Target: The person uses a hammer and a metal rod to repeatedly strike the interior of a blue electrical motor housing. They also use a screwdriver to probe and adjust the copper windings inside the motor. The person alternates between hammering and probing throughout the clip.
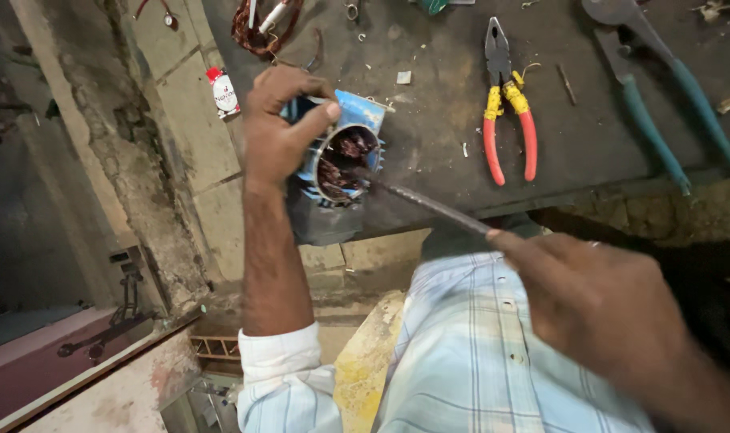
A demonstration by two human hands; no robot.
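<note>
Fingers of the left hand (278,132) wrap the blue motor stator (341,156) at the workbench (589,144) edge; the right hand (605,305) pinches a thin steel rod (429,204) poking its copper windings. Stator looks heavy, rigid; grip the finned casing. Pliers (507,108) lie right of it.

A dark, scuffed workbench (429,120) fills the top. Left of it stands a rough, crumbling concrete wall (100,128); below, a yellowish block (369,361). The light is dim.
</note>
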